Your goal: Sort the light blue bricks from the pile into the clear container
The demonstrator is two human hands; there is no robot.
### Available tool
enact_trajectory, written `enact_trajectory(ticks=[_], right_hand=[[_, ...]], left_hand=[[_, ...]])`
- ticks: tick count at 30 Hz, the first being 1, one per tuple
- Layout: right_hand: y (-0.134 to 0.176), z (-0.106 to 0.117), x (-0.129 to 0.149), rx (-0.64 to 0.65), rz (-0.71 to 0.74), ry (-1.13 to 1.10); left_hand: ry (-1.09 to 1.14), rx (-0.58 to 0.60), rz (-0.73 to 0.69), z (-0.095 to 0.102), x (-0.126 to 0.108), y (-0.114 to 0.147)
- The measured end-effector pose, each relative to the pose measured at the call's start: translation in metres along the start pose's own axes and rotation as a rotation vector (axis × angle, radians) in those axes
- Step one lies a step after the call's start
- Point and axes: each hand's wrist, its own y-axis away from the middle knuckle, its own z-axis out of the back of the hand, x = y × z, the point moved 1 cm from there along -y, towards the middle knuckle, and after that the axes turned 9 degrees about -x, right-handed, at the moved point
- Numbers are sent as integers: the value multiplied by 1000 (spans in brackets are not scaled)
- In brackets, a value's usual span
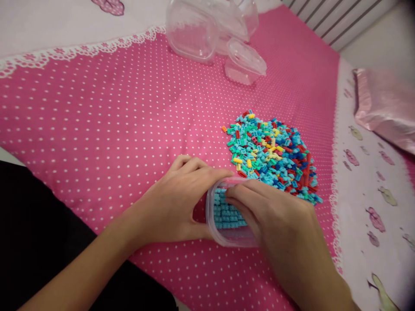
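Observation:
A clear plastic container (223,239) stands on the pink dotted cloth, with light blue toy bricks (227,216) set in tidy rows inside. My left hand (181,196) is wrapped round its left side, thumb at the near edge and fingers at the far edge. My right hand (282,216) reaches over the right of the rim, its fingers pinched together at the rows of bricks. Whatever those fingertips hold is hidden. Just beyond the container lies a loose pile of small toy bricks (269,151) in light blue, green, red, yellow and dark blue.
Several empty clear containers (191,34) lie at the back, a small one (244,65) among them. The pink cloth (97,121) has white lace edging. At right is a shiny pink cushion (385,103); a white slatted panel (333,17) stands behind.

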Motion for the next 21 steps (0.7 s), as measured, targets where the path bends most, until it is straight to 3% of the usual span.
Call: enact_trajectory(ticks=[11, 17, 21], right_hand=[[-6, -2, 1, 32, -5, -8], [-1, -11, -3, -108, 139, 40], [-2, -25, -8, -202, 176, 52]], left_hand=[[11, -20, -13, -1, 3, 0], [42, 22, 77, 4, -5, 0], [-45, 97, 196, 1, 9, 2]])
